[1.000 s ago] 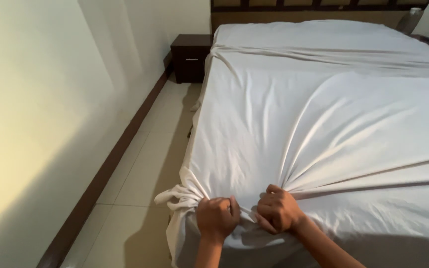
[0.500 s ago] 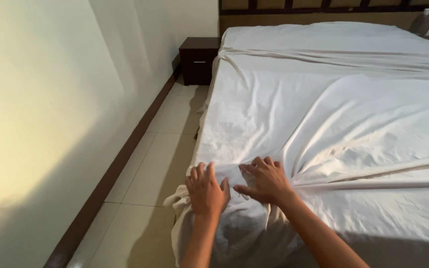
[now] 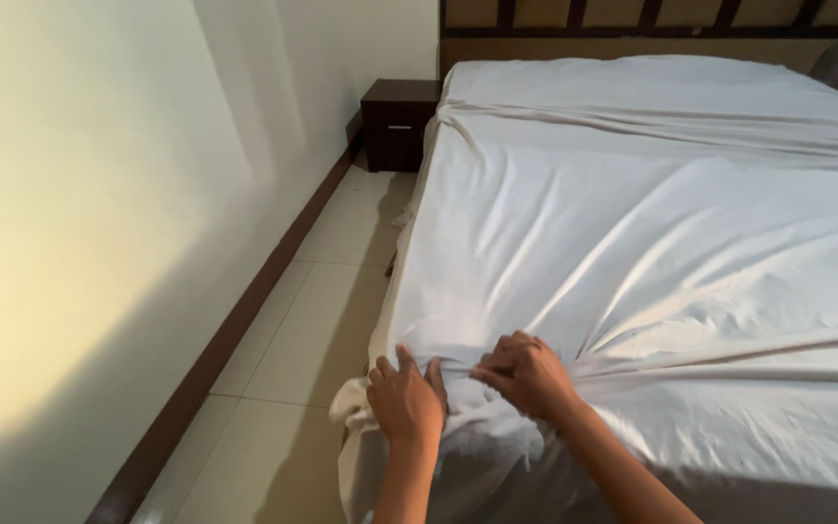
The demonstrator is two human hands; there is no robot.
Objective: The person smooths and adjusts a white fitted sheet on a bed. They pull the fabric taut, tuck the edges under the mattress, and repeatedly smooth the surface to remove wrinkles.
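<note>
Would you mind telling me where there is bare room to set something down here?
Free: the white sheet toward the headboard, and the tiled floor between wall and bed. Crowded: the near corner, where left hand and right hand press bunched sheet.

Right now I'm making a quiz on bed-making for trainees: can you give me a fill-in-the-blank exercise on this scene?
1. Both hands press on a sheet whose colour is ____.
2. The left hand and right hand work at the bed's near ____ corner.
3. The dark nightstand stands between the bed and the ____.
4. Creases in the sheet fan out from the ____ hand.

Missing words: white; left; wall; right
</note>
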